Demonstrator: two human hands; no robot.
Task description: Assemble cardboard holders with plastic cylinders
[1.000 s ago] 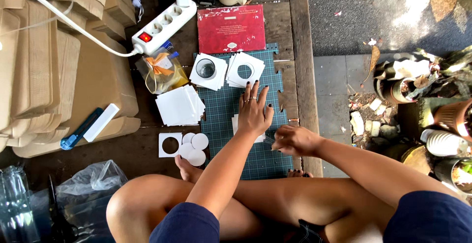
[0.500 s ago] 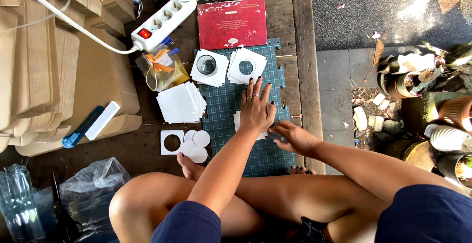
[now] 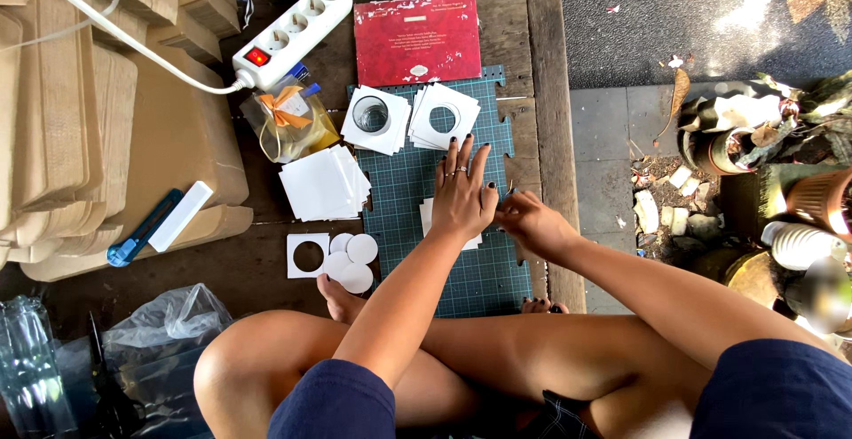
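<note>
Person sits cross-legged on the floor, knees nearest, both arms out over the dark green gridded cutting mat (image 3: 479, 266). Left hand (image 3: 463, 197) is flat, palm down, fingers spread and apart, pressing a small white square card (image 3: 429, 216) onto the mat; only the card's edges show from under the palm. Right hand (image 3: 531, 223) sits just beside it at the card's right edge, fingers pinched together on something thin, too small to make out. Versus half a second ago: left hand hasn't moved off the card, right hand has closed in from lower right and now nearly touches the left. Left of the mat, on the dark wooden floor: a white square card with a round hole (image 3: 307, 255), touching a cluster of white paper discs (image 3: 351, 262). Further up, a fanned stack of plain white square cards (image 3: 325, 181). Beyond that, at the mat's far end, two stacks of white cards with round cut-outs, one stack (image 3: 376, 119) with a clear glass on it, the other stack (image 3: 444, 116) bare. Left of those, a clear gift bag with an orange ribbon (image 3: 286, 119). Farthest: a red rectangular card cover (image 3: 417, 38) and a white power strip with a red switch (image 3: 291, 35). Flat brown cardboard boxes (image 3: 80, 128) stacked far left, a blue and white utility knife (image 3: 160, 224) resting against them.
</note>
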